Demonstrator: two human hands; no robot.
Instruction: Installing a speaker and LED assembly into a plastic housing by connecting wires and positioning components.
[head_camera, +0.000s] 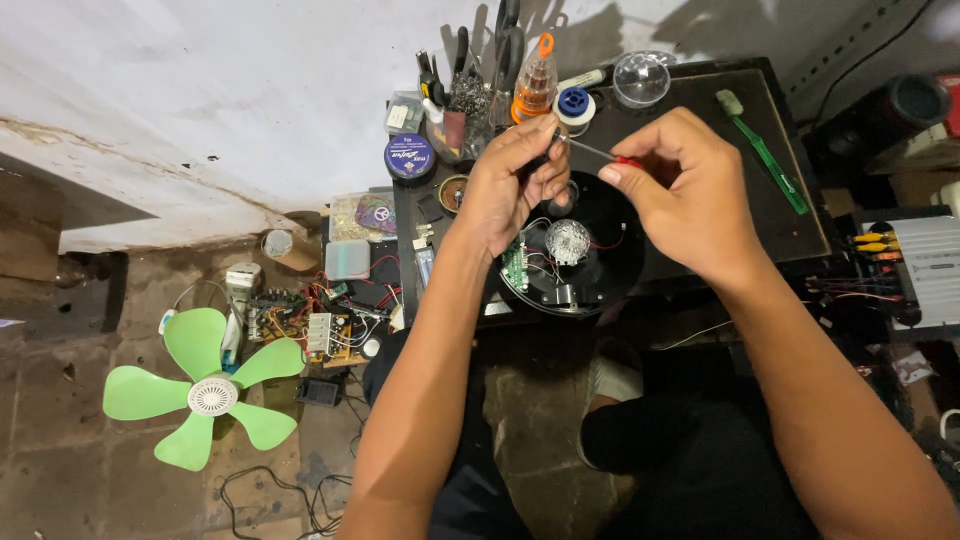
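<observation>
Above the round black housing on the dark surface, the right hand grips a red-handled screwdriver whose shaft runs leftward into the left hand's pinching fingertips.

In my right grip the screwdriver has a shiny metal shaft; the round housing is matt black plastic.

Round blue labelled tin, benchtop left
</observation>
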